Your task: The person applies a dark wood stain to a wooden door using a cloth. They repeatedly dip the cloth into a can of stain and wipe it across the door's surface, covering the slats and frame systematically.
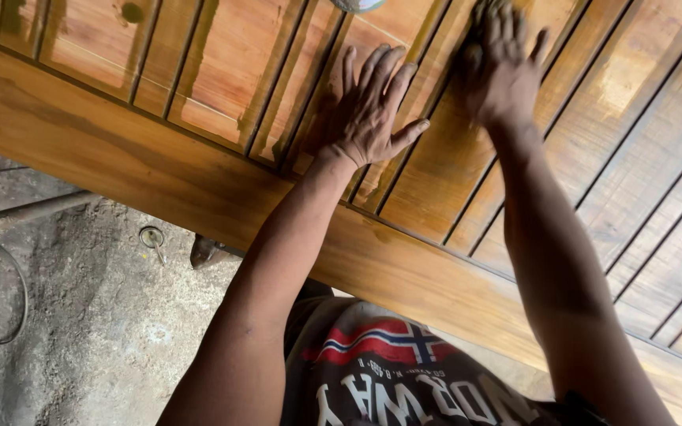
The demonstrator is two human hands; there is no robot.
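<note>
left hand: left hand (369,106) flat, palm down, fingers spread, pressed on wooden panel (222,71); grips nothing
right hand: right hand (499,67) open, fingers extended, laid on same panel further right; blurred, cannot tell if anything is under the palm
wooden panel: large orange-brown varnished piece, slatted with dark grooves running between the boards; fills upper and right part of view, lying tilted across the frame
frame rail: wide plain rail (120,158) along panel's near edge, just below left wrist
hand spacing: near each other, not touching
floor: grey dusty concrete floor (80,331) lower left
cable: thin dark cable (17,292) looping on floor
small item: round metal piece (151,237) on floor by rail edge
shirt: dark printed shirt (388,371) at bottom centre
</note>
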